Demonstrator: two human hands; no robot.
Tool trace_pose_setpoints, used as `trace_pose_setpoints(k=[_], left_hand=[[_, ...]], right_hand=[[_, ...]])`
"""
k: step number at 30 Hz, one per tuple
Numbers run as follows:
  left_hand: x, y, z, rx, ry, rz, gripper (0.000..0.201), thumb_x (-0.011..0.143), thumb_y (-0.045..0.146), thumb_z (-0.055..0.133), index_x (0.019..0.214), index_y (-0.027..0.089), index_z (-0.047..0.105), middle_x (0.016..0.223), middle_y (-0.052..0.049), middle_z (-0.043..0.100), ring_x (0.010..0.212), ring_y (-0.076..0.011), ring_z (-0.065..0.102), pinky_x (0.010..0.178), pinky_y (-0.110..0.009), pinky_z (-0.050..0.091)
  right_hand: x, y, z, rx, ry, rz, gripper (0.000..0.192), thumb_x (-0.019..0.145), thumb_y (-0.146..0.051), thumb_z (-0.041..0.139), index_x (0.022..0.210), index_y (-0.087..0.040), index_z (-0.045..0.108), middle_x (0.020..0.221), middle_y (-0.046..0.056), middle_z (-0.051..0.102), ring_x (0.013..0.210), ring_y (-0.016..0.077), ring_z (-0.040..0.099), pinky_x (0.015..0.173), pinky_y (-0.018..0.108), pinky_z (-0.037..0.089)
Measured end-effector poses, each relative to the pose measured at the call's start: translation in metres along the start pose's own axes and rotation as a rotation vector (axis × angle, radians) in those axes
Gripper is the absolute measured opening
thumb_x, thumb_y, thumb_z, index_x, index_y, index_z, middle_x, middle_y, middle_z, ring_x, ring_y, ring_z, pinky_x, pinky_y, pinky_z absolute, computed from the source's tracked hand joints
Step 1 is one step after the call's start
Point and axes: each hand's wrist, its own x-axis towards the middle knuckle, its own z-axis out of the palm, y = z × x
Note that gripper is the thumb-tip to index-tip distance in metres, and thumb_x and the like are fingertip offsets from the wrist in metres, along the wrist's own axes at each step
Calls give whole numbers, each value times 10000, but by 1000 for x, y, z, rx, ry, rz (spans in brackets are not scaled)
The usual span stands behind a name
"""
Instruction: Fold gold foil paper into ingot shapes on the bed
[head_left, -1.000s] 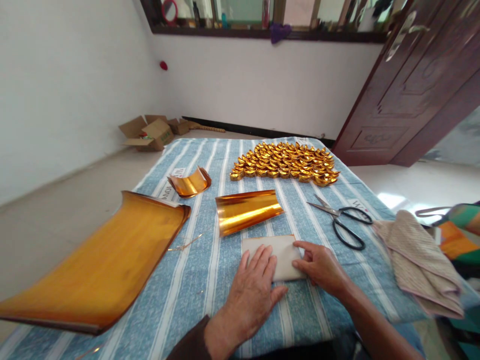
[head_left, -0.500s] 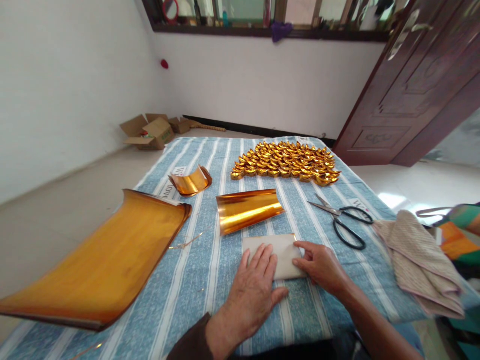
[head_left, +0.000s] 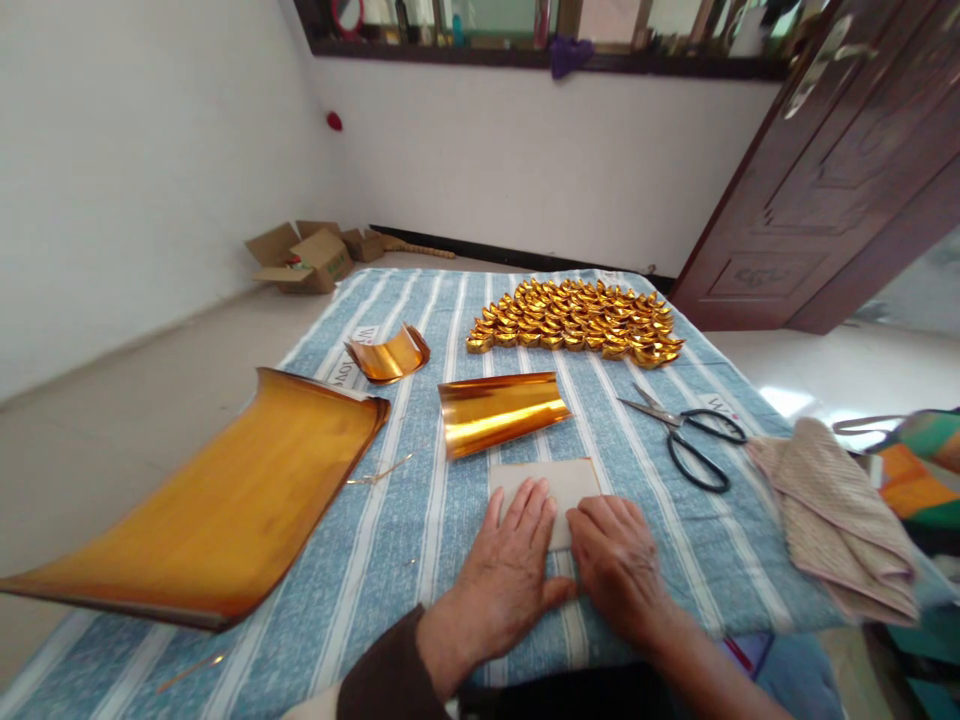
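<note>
A small pale sheet of paper (head_left: 559,478) lies white side up on the blue striped cloth (head_left: 390,540), near the front edge. My left hand (head_left: 510,575) lies flat on its left half, fingers spread. My right hand (head_left: 619,565) presses palm down on its right half, right beside the left hand. Both hands cover the sheet's near edge. Just beyond it lies a curled gold foil sheet (head_left: 499,412).
A large curled gold sheet (head_left: 217,510) lies at the left, a small gold curl (head_left: 388,355) behind it. Several folded gold ingots (head_left: 577,320) fill the far side. Black scissors (head_left: 686,435) and a beige towel (head_left: 832,510) lie at the right. Cardboard boxes (head_left: 304,258) sit on the floor.
My right hand has slid left from the sheet's right edge onto the sheet, now next to the left hand. The left hand has stayed pressed on the sheet.
</note>
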Motion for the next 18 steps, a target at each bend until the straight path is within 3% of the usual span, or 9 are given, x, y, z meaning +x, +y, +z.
trace_pose_setpoints(k=[5,10,14,18], left_hand=[[-2,-1,0,-19,-28,7,710,936,582,402,1480,129,343,1563,-195,268,1463,-326,195,1156,-580,160],[-3,-2,-7,-38,-82,24,823,915,672,340,1492,87,304,1569,-213,230,1471,-332,153,1163,-558,131],[-4,-4,-10,-56,-89,20,766,941,649,307,1495,120,307,1575,-194,223,1474,-309,153,1165,-545,129],[-2,-3,-6,-81,-17,-8,632,987,555,307,1472,155,364,1563,-153,292,1466,-274,208,1174,-522,150]], right_hand=[[3,-10,6,52,-40,127,187,910,-202,501,752,-216,601,783,40,588,790,207,502,744,335,343],[-5,-8,9,80,-50,170,157,883,-218,544,1000,-212,648,1051,87,614,959,240,533,843,369,396],[-16,1,11,51,-49,209,222,871,-236,564,1075,-221,649,1178,109,585,1080,280,523,912,425,417],[-25,11,9,72,-41,246,251,878,-262,560,1108,-233,656,1276,124,531,1173,302,493,952,466,426]])
